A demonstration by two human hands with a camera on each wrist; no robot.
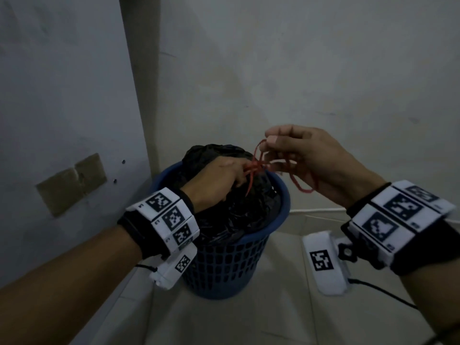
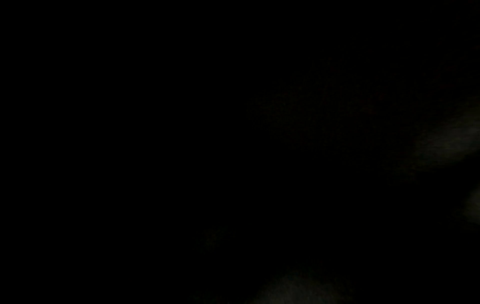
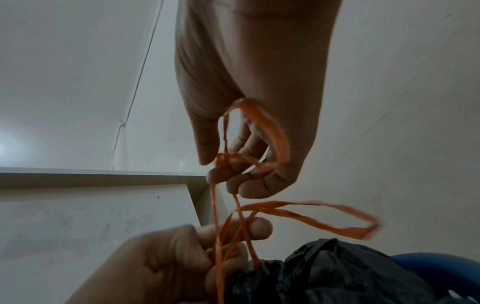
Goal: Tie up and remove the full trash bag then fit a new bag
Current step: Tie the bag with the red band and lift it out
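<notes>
Black trash bag (image 1: pixel 231 210) sits in blue basket (image 1: pixel 231 265). Left hand (image 1: pixel 219 180) pinches drawstring (image 3: pixel 306 214) at the neck, evidently anchoring the knot; right hand (image 1: pixel 306 155) grips a raised loop to tighten

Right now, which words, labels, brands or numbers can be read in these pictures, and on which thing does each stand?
No text can be read with confidence.
Left wristband: black-and-white square codes, with tiny characters beside them, too small to read.
Right wristband: the same kind of codes; its small print is blurred.
Bag, bin, string: no print visible.
Left wrist view: dark, nothing to read.
</notes>
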